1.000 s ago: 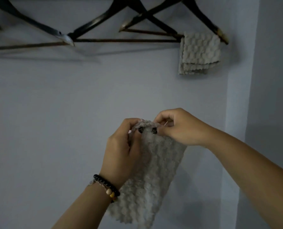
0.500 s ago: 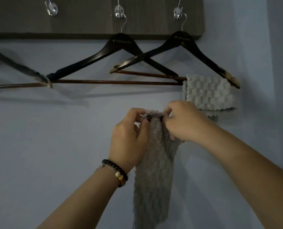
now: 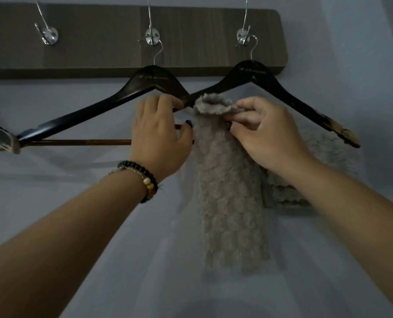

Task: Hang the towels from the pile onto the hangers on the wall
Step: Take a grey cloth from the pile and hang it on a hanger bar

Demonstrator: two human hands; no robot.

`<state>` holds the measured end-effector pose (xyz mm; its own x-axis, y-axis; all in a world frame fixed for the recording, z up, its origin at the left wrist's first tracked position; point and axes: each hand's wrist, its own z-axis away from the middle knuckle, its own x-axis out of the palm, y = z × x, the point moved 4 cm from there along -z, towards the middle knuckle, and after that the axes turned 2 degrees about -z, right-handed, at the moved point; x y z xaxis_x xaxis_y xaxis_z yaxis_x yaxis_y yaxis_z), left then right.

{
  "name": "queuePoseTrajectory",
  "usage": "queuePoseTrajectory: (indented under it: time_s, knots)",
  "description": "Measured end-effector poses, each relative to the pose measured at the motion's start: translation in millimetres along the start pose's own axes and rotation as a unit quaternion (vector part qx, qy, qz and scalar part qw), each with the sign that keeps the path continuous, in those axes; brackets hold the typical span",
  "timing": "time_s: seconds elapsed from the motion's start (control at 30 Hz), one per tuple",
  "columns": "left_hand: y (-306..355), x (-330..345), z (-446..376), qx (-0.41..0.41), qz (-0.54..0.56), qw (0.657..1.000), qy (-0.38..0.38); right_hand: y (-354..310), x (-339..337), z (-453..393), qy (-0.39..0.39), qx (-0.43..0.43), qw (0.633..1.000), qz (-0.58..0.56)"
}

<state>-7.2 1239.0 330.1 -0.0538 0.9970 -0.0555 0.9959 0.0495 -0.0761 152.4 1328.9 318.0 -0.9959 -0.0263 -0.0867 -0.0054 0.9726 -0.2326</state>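
Towel in hand hangs at centre frame, its long axis vertical, its upper end folded over at the level of the hanger arms. Your right hand pinches that upper end between thumb and curled fingers, just below the fold. Your left hand sits immediately left of the towel, thumb touching its edge, fingers reaching up to the right arm of the middle hanger; whether those fingers close on the hanger or on cloth cannot be told from this view.

Finding on the governing relation: the lower bar of the middle hanger runs horizontally, crosswise to the towel, and passes behind your left hand toward the cloth. The folded top lies above that bar and directly to the right of your left hand. Whether the cloth has already passed over any bar is hidden by both hands.

The right hanger overlaps the middle one in the upper centre of the frame, and a second towel is already draped at its right end, partly behind your right forearm.

Judgement: the right hand is the carrying hand; the left hand is nearer the bar and better placed to steady it.
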Motion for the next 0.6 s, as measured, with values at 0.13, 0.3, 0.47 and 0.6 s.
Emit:
queuePoseTrajectory:
  time_s: [0.13, 0.3, 0.47, 0.6]
  knots:
    - [-17.8, 5.2, -15.4, -0.021, -0.043, 0.999, -0.024, 9.7, 23.6, -16.6, -0.019, -0.027, 0.999, -0.005]
    - [-35.6, 8.2, -22.6, -0.061, -0.062, 0.995, -0.041, 18.2, 39.5, -22.9, 0.018, -0.078, 0.996, 0.043]
    - [-43.4, 15.1, -30.4, -0.022, -0.061, 0.994, -0.085, 25.1, 51.6, -21.4, 0.027, -0.115, 0.988, 0.100]
    - [-48.9, 20.4, -42.7, -0.002, -0.066, 0.989, -0.132, 28.9, 48.7, -27.2, 0.037, -0.143, 0.979, 0.138]
